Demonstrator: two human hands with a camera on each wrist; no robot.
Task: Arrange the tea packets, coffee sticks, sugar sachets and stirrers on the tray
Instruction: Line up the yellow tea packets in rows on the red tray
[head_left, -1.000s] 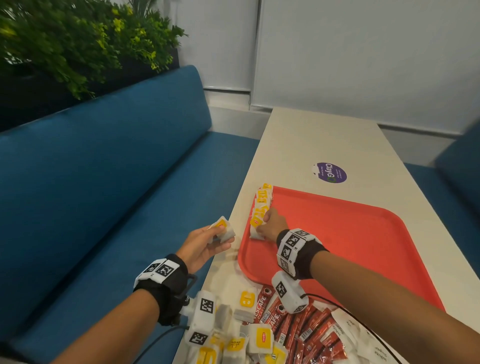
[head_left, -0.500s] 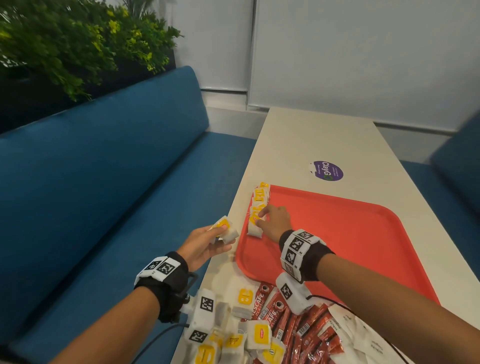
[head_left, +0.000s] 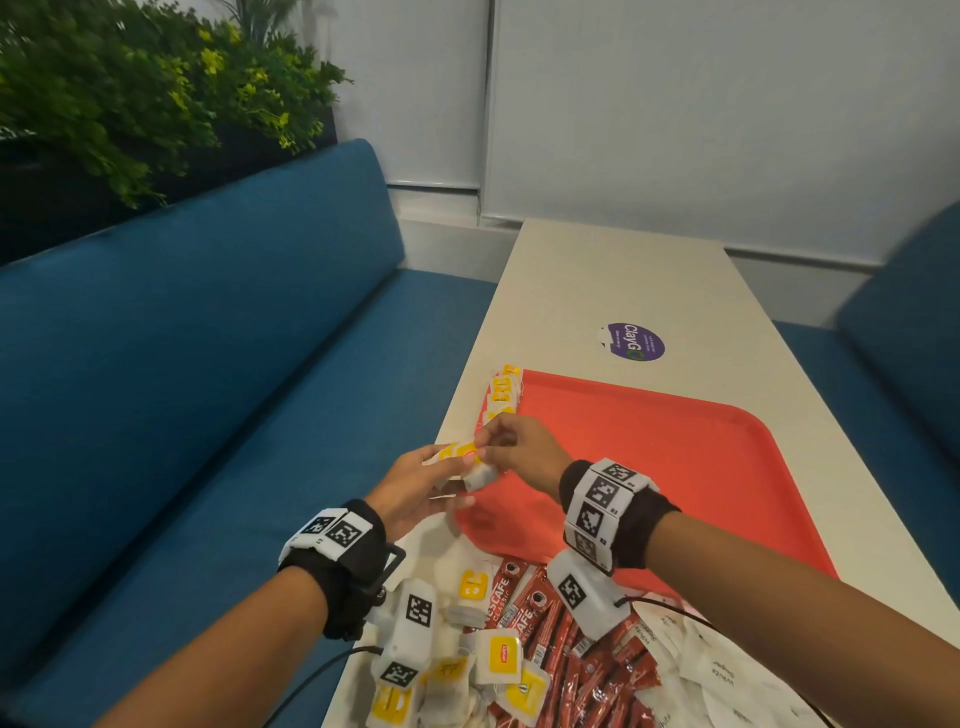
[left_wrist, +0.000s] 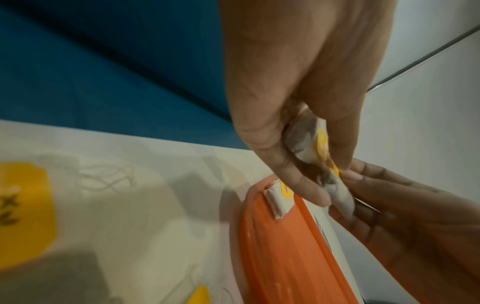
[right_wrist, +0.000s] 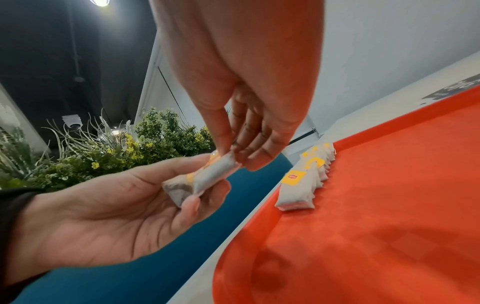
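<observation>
Both hands meet over the tray's (head_left: 675, 467) left edge: the left hand (head_left: 410, 493) grips white, yellow-tagged tea packets (right_wrist: 200, 181), whose end the right hand's (head_left: 519, 452) fingers (right_wrist: 221, 131) pinch. More packets (right_wrist: 306, 181) line the tray's left rim.

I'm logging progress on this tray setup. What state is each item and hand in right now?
Held tea bags: a small bunch off the table, gripped by both hands.
Left hand: holds the bunch from below.
Right hand: pinches the bunch's far end.
Row of tea bags: lined along the tray's left edge.
Red tray: flat on the table, mostly bare.
Coffee sticks: heaped on the table, off the tray.
Loose tea bags: piled on the table.
</observation>
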